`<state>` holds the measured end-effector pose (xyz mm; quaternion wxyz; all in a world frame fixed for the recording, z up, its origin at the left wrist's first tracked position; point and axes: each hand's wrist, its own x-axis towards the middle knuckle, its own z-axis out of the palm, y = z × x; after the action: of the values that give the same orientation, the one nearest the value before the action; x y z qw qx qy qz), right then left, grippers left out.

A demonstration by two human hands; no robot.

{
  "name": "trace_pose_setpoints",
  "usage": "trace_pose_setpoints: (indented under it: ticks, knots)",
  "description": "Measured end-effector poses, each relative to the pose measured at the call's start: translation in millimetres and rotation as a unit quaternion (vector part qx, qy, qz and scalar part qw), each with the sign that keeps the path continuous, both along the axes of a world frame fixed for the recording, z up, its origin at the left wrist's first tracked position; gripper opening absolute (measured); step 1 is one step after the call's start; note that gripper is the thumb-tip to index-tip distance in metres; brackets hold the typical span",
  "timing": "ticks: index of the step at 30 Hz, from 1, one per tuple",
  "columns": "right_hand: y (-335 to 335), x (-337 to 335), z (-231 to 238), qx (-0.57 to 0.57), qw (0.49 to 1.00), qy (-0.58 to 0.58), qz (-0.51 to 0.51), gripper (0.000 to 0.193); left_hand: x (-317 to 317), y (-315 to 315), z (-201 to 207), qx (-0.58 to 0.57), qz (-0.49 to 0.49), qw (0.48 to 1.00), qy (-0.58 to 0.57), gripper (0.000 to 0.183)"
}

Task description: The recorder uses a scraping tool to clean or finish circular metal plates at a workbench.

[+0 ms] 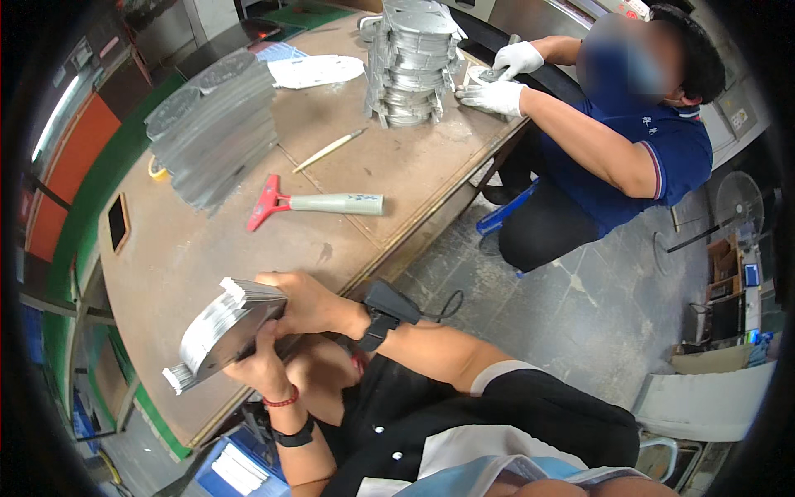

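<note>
Both my hands hold a thick stack of thin silvery metal plates [217,333] at the near left edge of the brown table [331,248]. The stack has a rounded, arched side and squared, pale ends, and it is tilted. My right hand [308,303] grips its right end, with a black device strapped to the wrist. Lower down, my left hand [261,364] closes on the near side of the stack, a red bracelet on its wrist. Some fingers of both hands are hidden behind or under the plates.
Beyond lie a red-headed scraper [336,204], a thin pointed stick [330,150], fanned grey plates [217,137] and a phone [119,222]. A tall plate stack [412,70] stands at the far edge. A gloved co-worker [654,157] sits on the right. A blue bin [217,474] stands below.
</note>
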<state>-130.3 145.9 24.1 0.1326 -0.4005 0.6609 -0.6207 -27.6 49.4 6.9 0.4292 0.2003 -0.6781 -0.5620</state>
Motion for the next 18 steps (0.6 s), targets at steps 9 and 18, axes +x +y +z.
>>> trace_pose_setpoints:
  ticks: [9, 18]
  knots:
    - [-10.1, 1.4, -11.8, -0.053, 0.998, -0.013, -0.015, 0.051, -2.3, -1.5, 8.7, -0.003, -0.017, 1.0, 0.008, 0.029]
    - [-5.2, 4.8, -11.0, -0.071, 0.997, -0.018, -0.001, 0.052, -0.2, 1.2, 7.4, -0.009, -0.028, 0.998, 0.049, 0.035]
